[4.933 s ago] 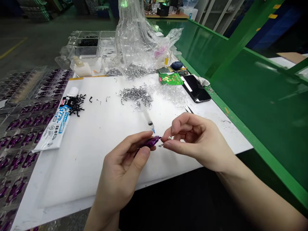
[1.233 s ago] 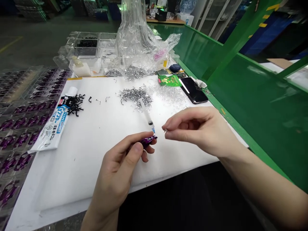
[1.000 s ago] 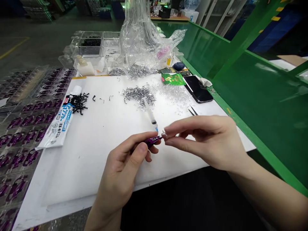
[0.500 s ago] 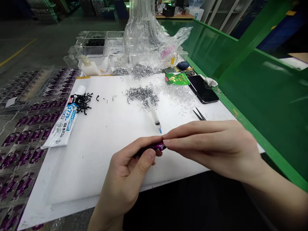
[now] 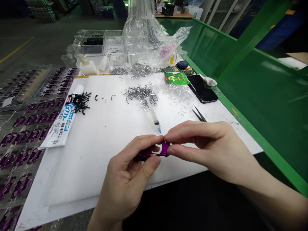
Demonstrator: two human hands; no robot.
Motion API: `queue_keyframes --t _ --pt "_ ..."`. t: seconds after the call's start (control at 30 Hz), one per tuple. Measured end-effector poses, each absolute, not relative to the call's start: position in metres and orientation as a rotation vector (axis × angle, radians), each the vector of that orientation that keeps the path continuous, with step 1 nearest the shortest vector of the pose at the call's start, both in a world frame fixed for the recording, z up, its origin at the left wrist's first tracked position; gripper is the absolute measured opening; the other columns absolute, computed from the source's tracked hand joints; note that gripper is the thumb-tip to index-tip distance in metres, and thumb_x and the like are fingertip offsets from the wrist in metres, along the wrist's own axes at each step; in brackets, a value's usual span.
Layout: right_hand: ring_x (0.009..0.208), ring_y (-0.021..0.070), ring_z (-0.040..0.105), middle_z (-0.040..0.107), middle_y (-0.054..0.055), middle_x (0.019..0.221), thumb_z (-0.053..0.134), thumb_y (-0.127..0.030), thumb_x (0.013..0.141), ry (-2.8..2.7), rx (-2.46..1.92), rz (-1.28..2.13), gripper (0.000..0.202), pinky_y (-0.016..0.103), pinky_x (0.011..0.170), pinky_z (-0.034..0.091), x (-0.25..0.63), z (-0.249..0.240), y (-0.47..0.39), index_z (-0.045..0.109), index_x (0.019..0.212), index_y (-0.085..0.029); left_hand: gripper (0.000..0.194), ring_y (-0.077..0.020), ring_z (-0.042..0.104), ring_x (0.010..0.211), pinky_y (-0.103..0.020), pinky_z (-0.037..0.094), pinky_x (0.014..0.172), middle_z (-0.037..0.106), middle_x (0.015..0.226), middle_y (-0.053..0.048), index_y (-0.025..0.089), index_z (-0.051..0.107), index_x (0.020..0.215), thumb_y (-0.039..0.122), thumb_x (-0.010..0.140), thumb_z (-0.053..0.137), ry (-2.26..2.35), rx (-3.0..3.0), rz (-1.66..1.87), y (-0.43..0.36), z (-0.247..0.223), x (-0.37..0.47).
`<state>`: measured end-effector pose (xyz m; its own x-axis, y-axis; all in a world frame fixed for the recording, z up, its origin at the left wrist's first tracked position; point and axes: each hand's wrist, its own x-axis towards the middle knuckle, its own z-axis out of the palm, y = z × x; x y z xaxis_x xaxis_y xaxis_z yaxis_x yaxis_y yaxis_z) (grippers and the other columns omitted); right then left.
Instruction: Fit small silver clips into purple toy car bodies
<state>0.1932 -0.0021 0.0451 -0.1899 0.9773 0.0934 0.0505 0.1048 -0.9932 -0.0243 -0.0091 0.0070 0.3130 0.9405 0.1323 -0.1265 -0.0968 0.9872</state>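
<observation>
A small shiny purple piece is held above the near edge of the white board. My left hand pinches its left part between thumb and fingers. From the right, my right hand grips its right end with thumb and forefinger. Just beyond the fingertips a syringe with a blue tip lies on the board. A heap of small silver metal hooks lies further back, and a cluster of small black hooks lies at the left.
A white glue tube lies on the board's left edge. Clear trays of purple pieces fill the left. Tweezers, a black phone and a green packet sit at the right, beside a green conveyor wall. Crumpled plastic bags stand at the back.
My right hand, apart from the purple piece 1.2 s ago with a tiny metal part pinched, has closed in and now grips the piece's right end. The piece has turned, showing a broader face.
</observation>
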Motion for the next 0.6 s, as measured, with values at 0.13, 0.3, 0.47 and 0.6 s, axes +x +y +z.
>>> queue_keyframes --t 0.13,0.3,0.47,0.6 --pt "0.091 0.0146 0.086 0.088 -0.005 0.100 0.103 -0.012 0.075 -1.336 -1.143 1.328 0.047 0.013 0.088 0.068 0.196 0.045 -0.003 0.089 0.111 -0.038 0.036 -0.0096 0.073 0.121 -0.010 0.056 0.106 0.078 0.132 0.005 0.042 0.081 0.132 0.017 0.108 0.072 0.823 1.386 1.076 -0.010 0.005 -0.025" --pt "0.089 0.0129 0.086 0.088 -0.007 0.101 0.102 -0.008 0.074 -1.418 -1.150 1.298 0.045 0.008 0.085 0.066 0.196 0.050 -0.002 0.090 0.106 -0.037 0.037 -0.0115 0.069 0.122 -0.013 0.056 0.105 0.072 0.133 0.001 0.040 0.075 0.139 0.017 0.111 0.066 0.827 1.497 1.056 -0.013 0.002 -0.026" --pt "0.094 0.0119 0.086 0.087 -0.009 0.105 0.098 0.000 0.076 -1.485 -1.045 1.267 0.059 0.012 0.090 0.068 0.196 0.048 0.000 0.086 0.119 -0.039 0.047 -0.0108 0.074 0.116 -0.012 0.060 0.101 0.075 0.132 0.003 0.046 0.068 0.144 0.017 0.108 0.072 0.902 1.407 1.107 -0.020 0.000 -0.025" --pt "0.100 0.0174 0.086 0.087 -0.010 0.110 0.096 0.001 0.079 -1.534 -0.982 1.187 0.080 0.024 0.093 0.072 0.200 0.045 -0.003 0.075 0.140 -0.047 0.046 -0.0115 0.077 0.113 -0.014 0.061 0.100 0.078 0.129 0.004 0.046 0.070 0.139 0.017 0.105 0.076 0.901 1.334 1.155 -0.023 0.000 -0.023"
